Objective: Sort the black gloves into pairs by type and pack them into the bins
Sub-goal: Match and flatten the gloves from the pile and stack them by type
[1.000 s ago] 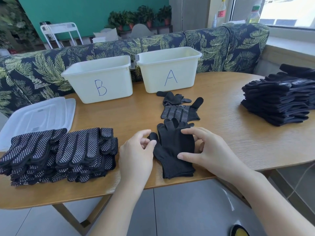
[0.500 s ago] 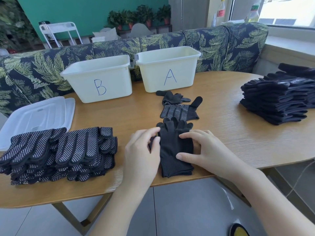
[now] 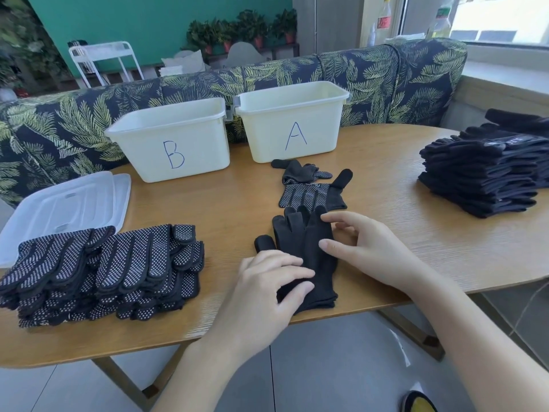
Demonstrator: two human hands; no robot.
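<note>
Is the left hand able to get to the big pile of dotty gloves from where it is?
Probably yes. The left hand rests on the plain gloves, and the dotted pile lies just to its left on the same table, with only bare wood between them.

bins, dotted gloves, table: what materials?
Bins: likely plastic, cream, smooth and slightly glossy, with moulded rims. Dotted gloves: black knit fabric, matte, with white grip dots, probably rubbery; they stack soft and floppy. Table: wood or wood-look laminate, visible grain, satin sheen; can't tell which.
</note>
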